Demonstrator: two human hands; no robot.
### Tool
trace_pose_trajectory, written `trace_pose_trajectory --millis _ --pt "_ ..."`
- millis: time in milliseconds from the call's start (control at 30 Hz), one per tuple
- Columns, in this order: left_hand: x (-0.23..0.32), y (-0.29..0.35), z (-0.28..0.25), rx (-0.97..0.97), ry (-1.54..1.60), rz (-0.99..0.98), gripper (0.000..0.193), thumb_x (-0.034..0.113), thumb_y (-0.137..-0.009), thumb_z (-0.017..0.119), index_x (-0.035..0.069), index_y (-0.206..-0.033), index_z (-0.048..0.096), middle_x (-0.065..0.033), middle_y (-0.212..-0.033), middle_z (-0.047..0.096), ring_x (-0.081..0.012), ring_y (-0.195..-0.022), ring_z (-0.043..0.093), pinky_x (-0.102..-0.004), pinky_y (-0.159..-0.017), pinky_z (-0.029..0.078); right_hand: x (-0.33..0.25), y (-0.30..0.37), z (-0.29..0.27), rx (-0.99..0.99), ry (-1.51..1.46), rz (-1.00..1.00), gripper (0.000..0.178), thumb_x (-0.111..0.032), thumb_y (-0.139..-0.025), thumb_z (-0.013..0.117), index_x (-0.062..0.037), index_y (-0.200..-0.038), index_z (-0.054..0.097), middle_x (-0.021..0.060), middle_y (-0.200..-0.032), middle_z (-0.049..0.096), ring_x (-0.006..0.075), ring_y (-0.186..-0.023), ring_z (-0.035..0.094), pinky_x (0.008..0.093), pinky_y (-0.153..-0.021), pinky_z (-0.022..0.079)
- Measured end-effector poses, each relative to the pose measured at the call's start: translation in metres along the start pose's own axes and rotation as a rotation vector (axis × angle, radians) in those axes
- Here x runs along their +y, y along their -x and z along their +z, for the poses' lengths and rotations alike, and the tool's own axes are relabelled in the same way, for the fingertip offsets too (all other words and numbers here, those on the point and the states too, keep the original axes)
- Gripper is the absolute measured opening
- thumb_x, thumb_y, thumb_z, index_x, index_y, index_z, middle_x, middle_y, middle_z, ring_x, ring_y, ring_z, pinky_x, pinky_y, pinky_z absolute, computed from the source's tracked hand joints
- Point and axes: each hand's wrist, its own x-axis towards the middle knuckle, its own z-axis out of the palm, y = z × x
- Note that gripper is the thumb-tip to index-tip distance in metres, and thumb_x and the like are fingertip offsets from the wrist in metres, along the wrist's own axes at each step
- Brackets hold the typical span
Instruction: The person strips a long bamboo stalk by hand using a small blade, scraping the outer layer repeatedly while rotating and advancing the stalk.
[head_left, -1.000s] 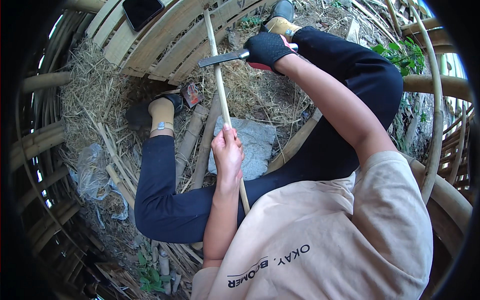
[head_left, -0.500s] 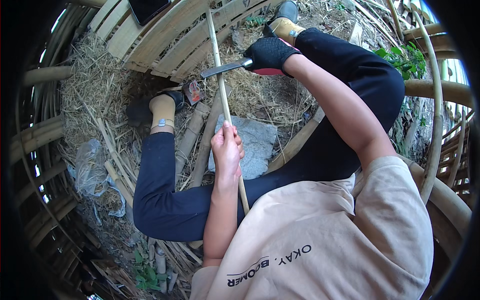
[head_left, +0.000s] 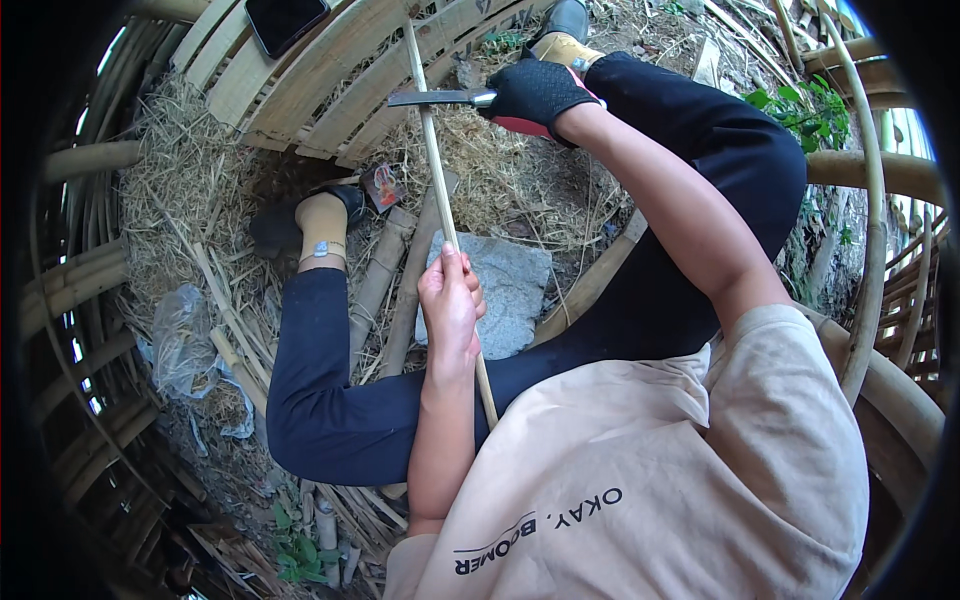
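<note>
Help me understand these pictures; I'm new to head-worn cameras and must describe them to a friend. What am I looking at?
There is no machine here: a person works with their own hands. The view comes from a wide fisheye camera on their head, looking down, so straight edges bend near the rim. The bare left hand grips a long, pale stick. The right hand, in a black glove, holds a knife whose blade crosses the stick farther up. On the ground lie straw, a flat grey stone and a crumpled clear plastic bag. At the top, a dark phone rests on wooden slats.
</note>
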Motion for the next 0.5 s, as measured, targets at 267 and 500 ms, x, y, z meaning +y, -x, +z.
trace_pose_trajectory --millis 267,500 --pt "-0.002 0.0 -0.003 -0.014 0.022 0.006 0.034 0.039 -0.11 0.044 0.012 -0.089 0.051 0.0101 -0.058 0.032 0.0005 -0.042 0.023 -0.0203 -0.037 0.016 -0.024 0.013 -0.003 -0.047 -0.025 -0.174 0.028 -0.037 -0.087 0.064 -0.0144 -0.097 0.076 0.0159 -0.091 0.074 0.0348 -0.088 0.073 0.0463 -0.08 0.057" --pt "-0.004 0.001 0.004 0.018 -0.023 0.027 0.036 0.04 -0.11 0.043 0.013 -0.087 0.05 0.0106 -0.056 0.03 0.0005 -0.04 0.022 -0.0209 -0.036 0.015 -0.021 0.004 0.014 -0.023 0.052 -0.107 0.026 -0.035 -0.086 0.063 -0.0144 -0.094 0.078 0.0162 -0.087 0.074 0.0353 -0.084 0.072 0.046 -0.078 0.057"
